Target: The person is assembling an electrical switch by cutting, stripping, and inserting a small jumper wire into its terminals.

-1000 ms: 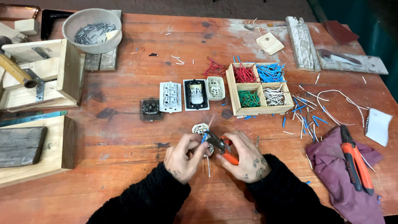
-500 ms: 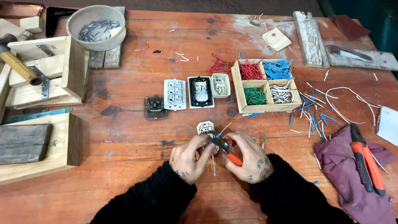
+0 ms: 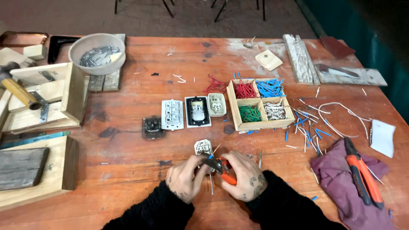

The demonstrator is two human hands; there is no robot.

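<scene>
orange pliers [image 3: 222, 168] btwn left hand [image 3: 184, 178] & right hand [image 3: 244, 174], both gripping

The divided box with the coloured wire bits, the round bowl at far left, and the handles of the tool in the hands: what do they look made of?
Divided box: pale unfinished wood, grain visible. Bowl: probably matte grey plastic or ceramic; unclear. Tool handles: glossy orange plastic or rubber grip, likely over metal.

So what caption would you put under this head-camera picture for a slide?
Both hands work a small orange-handled tool on a short wire beside a white socket module, with a wooden box of sorted coloured wire pieces on the table.
</scene>
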